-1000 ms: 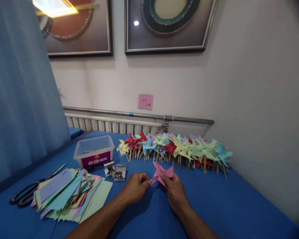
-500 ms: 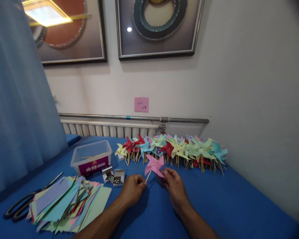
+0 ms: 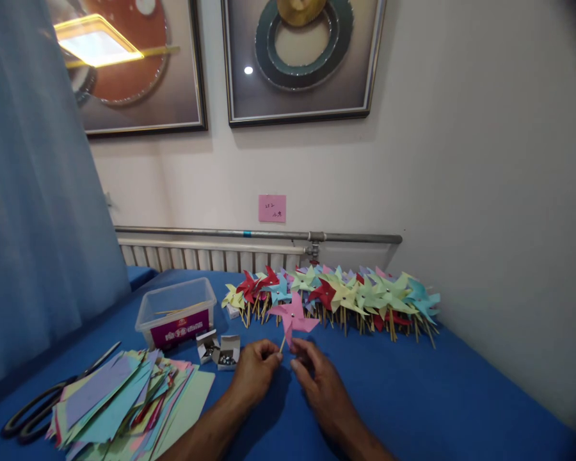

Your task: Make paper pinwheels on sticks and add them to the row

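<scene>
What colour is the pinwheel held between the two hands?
Pink; the pinwheel shows best in the head view.

Cream wall (image 3: 461, 160) bears two framed pictures (image 3: 297, 57), a radiator (image 3: 206, 258) and pipe (image 3: 259, 234); blue curtain (image 3: 33, 192) hangs alongside.

A blue-covered table (image 3: 436, 390) carries a row of finished paper pinwheels (image 3: 345, 296) along the wall, a clear plastic box (image 3: 176, 312), two small open cardboard boxes (image 3: 218, 349), a fanned stack of coloured paper squares (image 3: 125, 400) and black-handled scissors (image 3: 33, 416) at the left edge.
</scene>
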Motion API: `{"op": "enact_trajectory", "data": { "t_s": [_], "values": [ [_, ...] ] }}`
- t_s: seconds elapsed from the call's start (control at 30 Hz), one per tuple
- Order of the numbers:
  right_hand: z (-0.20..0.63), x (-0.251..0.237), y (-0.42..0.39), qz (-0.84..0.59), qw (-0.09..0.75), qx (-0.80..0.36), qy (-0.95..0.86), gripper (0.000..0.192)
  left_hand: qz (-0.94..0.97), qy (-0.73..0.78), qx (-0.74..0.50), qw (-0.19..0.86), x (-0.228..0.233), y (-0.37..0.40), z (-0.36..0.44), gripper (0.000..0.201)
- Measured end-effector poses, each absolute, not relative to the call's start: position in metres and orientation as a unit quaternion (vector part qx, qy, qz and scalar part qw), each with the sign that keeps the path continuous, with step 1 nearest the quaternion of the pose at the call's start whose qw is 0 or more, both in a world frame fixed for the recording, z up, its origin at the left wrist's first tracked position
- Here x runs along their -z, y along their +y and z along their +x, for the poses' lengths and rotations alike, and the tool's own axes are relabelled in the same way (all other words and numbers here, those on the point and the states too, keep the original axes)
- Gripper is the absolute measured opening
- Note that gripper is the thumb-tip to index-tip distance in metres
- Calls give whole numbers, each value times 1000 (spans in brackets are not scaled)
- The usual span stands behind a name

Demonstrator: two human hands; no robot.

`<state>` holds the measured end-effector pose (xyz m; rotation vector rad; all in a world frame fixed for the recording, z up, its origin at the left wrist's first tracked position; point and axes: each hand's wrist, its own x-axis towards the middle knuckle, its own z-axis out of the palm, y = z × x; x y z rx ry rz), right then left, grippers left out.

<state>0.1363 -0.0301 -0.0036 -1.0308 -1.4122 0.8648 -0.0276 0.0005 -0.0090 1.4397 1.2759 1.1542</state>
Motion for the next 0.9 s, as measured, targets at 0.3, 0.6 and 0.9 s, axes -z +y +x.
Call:
{"op": "enact_trajectory", "data": {
  "t_s": [0.3, 0.6, 0.9],
  "values": [
    [163, 9, -3, -506, 635, -283, -510, 54, 571, 508, -450, 461, 8, -2, -26, 15],
    [154, -4, -22, -484, 567, -243, -620, 37, 578, 491, -446, 475, 15, 1, -25, 5],
    [158, 0, -15, -507, 627, -272, -526, 50, 578, 505, -438, 467, 14, -1, -25, 1]
  ]
}}
